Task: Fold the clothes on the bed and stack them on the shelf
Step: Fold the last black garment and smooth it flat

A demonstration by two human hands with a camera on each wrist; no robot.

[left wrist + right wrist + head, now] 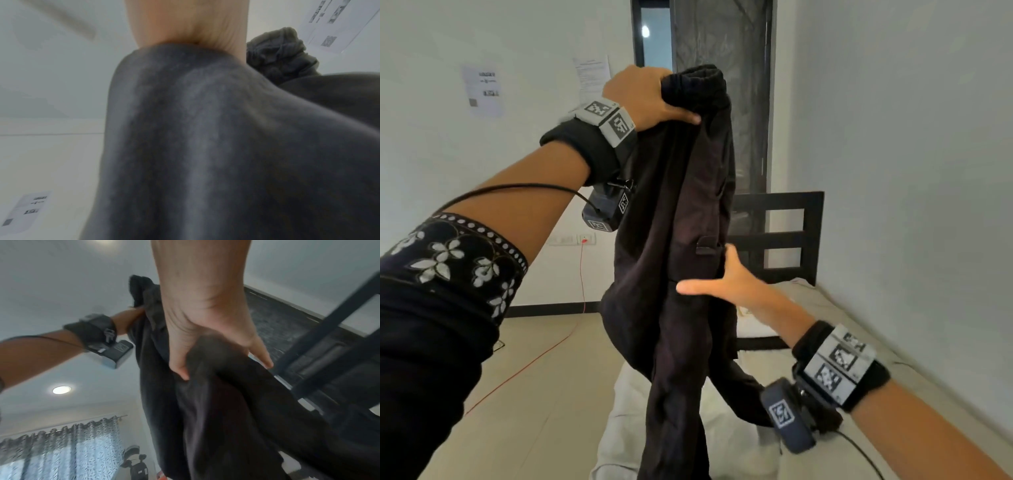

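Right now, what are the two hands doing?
Left hand: grips the top of the black garment.
Right hand: grips the black garment lower down.

1. The black trousers [681, 240] hang lengthwise between both hands, filling the middle of the reach and hiding what lies straight ahead.
2. To the left, open floor [544, 377] gives free passage, crossed only by a thin red cable [541, 356].
3. On the right, the wall [911, 171] runs close along the bed [859, 342], narrowing that side.
4. The dark headboard [780, 236] closes off the far end.
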